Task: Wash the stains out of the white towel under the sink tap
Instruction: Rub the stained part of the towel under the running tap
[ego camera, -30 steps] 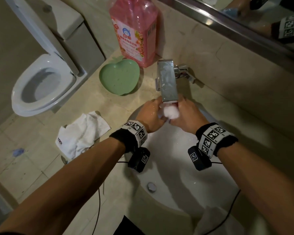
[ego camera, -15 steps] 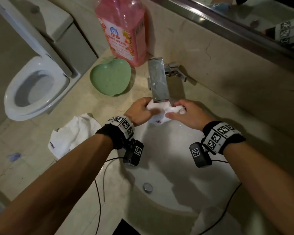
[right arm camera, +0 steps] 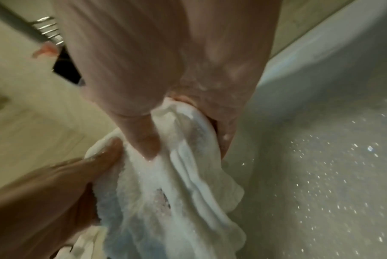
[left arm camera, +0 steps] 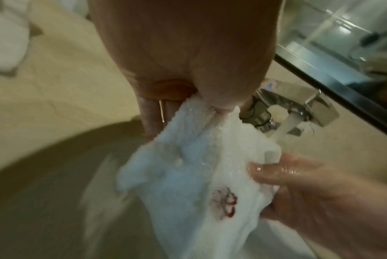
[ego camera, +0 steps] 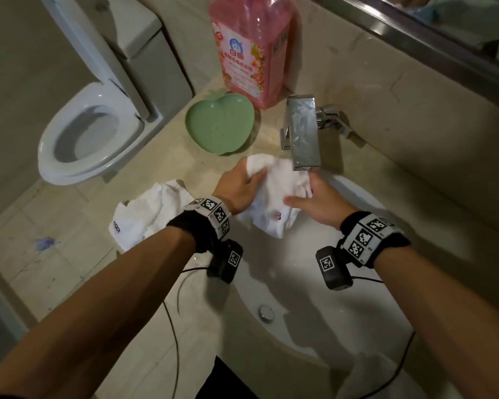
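Observation:
A wet white towel (ego camera: 277, 197) with a small red mark (left arm camera: 224, 203) hangs over the sink basin (ego camera: 343, 298), just below the chrome tap (ego camera: 303, 136). Water runs from the spout (left arm camera: 281, 129) onto its right edge. My left hand (ego camera: 239, 185) grips the towel's upper left part, thumb over the cloth (left arm camera: 212, 98). My right hand (ego camera: 314, 200) pinches the right side, with its thumb pressed into the folds (right arm camera: 143, 136). The towel (right arm camera: 166, 192) droops between both hands.
A second white towel (ego camera: 150, 214) lies crumpled on the counter to the left. A green apple-shaped dish (ego camera: 219, 125) and a pink detergent bottle (ego camera: 248, 47) stand behind the tap. A toilet (ego camera: 87, 133) sits at far left. The drain plug (ego camera: 265, 312) is mid-basin.
The towel was bunched tight between both hands under the spout; now the hands have drawn apart and it hangs spread out, showing the red mark.

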### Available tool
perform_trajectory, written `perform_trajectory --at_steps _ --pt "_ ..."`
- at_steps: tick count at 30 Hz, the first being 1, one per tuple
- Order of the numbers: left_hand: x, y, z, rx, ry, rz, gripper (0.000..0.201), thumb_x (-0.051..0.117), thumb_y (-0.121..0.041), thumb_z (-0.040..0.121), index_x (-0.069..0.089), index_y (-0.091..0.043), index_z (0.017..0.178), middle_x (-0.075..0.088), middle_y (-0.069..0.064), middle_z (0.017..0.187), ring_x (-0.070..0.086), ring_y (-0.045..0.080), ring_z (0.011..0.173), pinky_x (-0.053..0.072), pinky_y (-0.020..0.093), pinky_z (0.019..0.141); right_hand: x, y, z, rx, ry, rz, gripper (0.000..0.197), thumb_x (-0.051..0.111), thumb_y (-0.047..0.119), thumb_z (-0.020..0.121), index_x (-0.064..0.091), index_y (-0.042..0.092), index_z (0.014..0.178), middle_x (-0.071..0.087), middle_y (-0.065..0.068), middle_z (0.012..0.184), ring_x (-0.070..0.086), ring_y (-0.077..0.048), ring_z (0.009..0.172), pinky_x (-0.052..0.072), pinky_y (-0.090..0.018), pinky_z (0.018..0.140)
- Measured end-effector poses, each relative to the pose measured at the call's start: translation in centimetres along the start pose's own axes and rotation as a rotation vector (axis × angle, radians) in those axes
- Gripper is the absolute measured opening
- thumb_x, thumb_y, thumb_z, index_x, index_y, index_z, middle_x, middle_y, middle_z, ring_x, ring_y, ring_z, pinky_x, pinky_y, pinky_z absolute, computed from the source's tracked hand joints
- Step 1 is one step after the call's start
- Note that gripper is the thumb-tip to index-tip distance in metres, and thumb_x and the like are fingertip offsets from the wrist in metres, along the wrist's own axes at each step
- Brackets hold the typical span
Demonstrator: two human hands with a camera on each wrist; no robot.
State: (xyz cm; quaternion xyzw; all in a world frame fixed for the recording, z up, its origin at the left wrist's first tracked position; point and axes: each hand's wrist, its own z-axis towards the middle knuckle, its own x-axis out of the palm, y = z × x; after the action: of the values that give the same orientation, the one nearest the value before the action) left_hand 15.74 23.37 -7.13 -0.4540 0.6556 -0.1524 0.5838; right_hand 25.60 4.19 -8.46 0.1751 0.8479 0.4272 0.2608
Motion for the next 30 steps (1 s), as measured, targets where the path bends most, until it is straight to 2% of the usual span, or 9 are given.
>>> perform_trajectory --at_steps 2,5,8,12,15,18,20,24,30 --pt "-0.2 0.4 -0.1 -0.085 -0.003 0.113 0.051 0.035 -0.055 0.099 0.043 -0.023 0.138 0.060 0.005 0.131 0.058 0.027 0.113 0.044 0.033 0.097 0.2 0.6 0.0 -0.022 -0.012 -0.077 0.053 0.077 0.023 0.088 0.045 0.021 0.130 0.061 0.007 0.122 0.056 -0.012 0.115 0.041 -0.019 0.086" --pt "-0.6 0.3 0.2 -0.100 0.021 0.057 0.054 0.037 -0.055 0.099 0.042 -0.019 0.139 0.059 0.006 0.131 0.058 0.027 0.115 0.044 0.035 0.099 -0.4 0.9 0.0 -0.050 0.026 -0.074 0.061 0.080 0.014 0.085 0.042 0.019 0.132 0.058 0.002 0.129 0.054 -0.014 0.120 0.041 -0.023 0.095" --pt "-1.1 0.1 0.7 -0.077 0.193 -0.141 0.044 0.054 -0.041 0.097 0.047 -0.017 0.133 0.063 0.007 0.123 0.062 0.025 0.112 0.051 0.045 0.095 -1.3 0.7 -0.1 -0.067 -0.002 -0.123 0.064 0.079 0.008 0.084 0.041 0.018 0.134 0.058 0.003 0.125 0.055 -0.013 0.116 0.042 -0.023 0.091" --pt "-0.8 -0.4 0.4 -0.095 0.316 -0.316 0.048 0.070 -0.006 0.077 0.052 -0.031 0.114 0.066 -0.005 0.105 0.067 0.014 0.095 0.058 0.024 0.069 -2.7 0.2 -0.4 -0.162 -0.115 -0.081 0.050 0.069 -0.002 0.085 0.053 0.024 0.124 0.067 0.011 0.108 0.064 -0.008 0.103 0.055 -0.022 0.083" --pt "0.8 -1.6 0.7 -0.123 0.274 -0.270 0.047 0.058 -0.012 0.085 0.048 -0.020 0.130 0.065 0.005 0.112 0.066 0.024 0.099 0.062 0.040 0.072 -3.2 -0.5 -0.8 -0.188 -0.175 -0.220 0.047 0.060 0.007 0.090 0.049 0.029 0.131 0.066 0.008 0.113 0.064 -0.016 0.106 0.052 -0.033 0.088" --pt "2.1 -3.0 1.3 -0.184 0.272 -0.288 0.053 0.047 -0.008 0.089 0.039 -0.024 0.139 0.063 0.012 0.120 0.066 0.031 0.100 0.061 0.051 0.072 -3.7 -1.6 -1.0 -0.147 -0.155 -0.346 0.060 0.060 0.012 0.093 0.034 0.019 0.146 0.062 -0.004 0.128 0.061 -0.025 0.113 0.052 -0.039 0.093" --pt "2.7 -3.5 1.7 -0.233 0.292 -0.392 0.058 0.046 -0.003 0.088 0.035 -0.027 0.139 0.063 0.012 0.120 0.067 0.034 0.098 0.060 0.055 0.065 -4.2 -2.2 -1.4 -0.131 -0.121 -0.269 0.073 0.063 0.010 0.088 0.026 0.025 0.149 0.061 0.007 0.122 0.059 -0.018 0.110 0.051 -0.029 0.087" --pt "3.2 -3.7 2.7 -0.258 0.294 -0.482 0.060 0.043 0.006 0.088 0.039 -0.030 0.135 0.065 0.004 0.110 0.070 0.026 0.086 0.057 0.044 0.051 -4.8 -3.2 -2.0 -0.204 -0.176 -0.214 0.061 0.060 0.005 0.082 0.048 0.033 0.135 0.061 0.028 0.108 0.060 0.001 0.101 0.046 -0.010 0.082" --pt "2.4 -3.3 3.3 -0.294 0.272 -0.459 0.057 0.032 0.015 0.081 0.049 -0.021 0.123 0.066 0.008 0.100 0.070 0.027 0.077 0.059 0.042 0.053 -4.8 -4.1 -1.7 -0.344 -0.248 -0.127 0.050 0.058 -0.011 0.082 0.074 0.031 0.104 0.062 0.013 0.108 0.059 -0.001 0.105 0.046 -0.015 0.092"
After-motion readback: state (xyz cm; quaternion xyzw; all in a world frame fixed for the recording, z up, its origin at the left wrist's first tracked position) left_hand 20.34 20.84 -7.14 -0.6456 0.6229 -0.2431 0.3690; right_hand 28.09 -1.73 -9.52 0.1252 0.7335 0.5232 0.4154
